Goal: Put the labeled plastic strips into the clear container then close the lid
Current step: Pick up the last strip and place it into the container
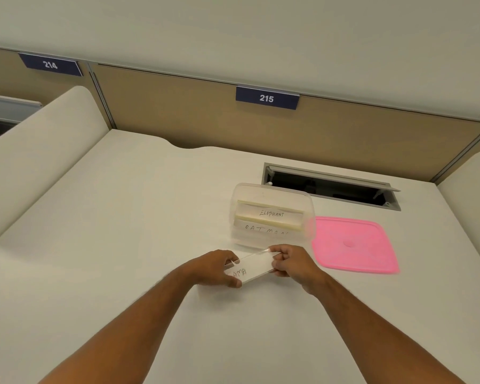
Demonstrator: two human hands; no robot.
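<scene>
**Third strip held just short of the open container**

Near the front edge of the clear rectangular plastic container (272, 217), both hands hold one clear plastic strip with a white handwritten label (254, 267) above the white desk (122, 217). The left hand (216, 268) is closed around the strip's left end, fingers curled over it and covering part of the writing; the right hand (290, 261) pinches the right end between thumb and fingertips. The strip's long axis runs left to right, tipped slightly so the right end sits farther away.

The container lies just beyond the hands, a little to the right, so the right hand is the nearer one. Its long side runs nearly parallel to the held strip, which suggests the strip needs only a short lift away over the near wall with little turning. Two labelled strips, one reading ELEPHANT (270, 213) and another partly legible (265, 230), already lie inside. The flat pink plastic lid (355, 245) rests on the desk just right of the container, seemingly touching it, closest to the right hand for closing afterwards.
</scene>
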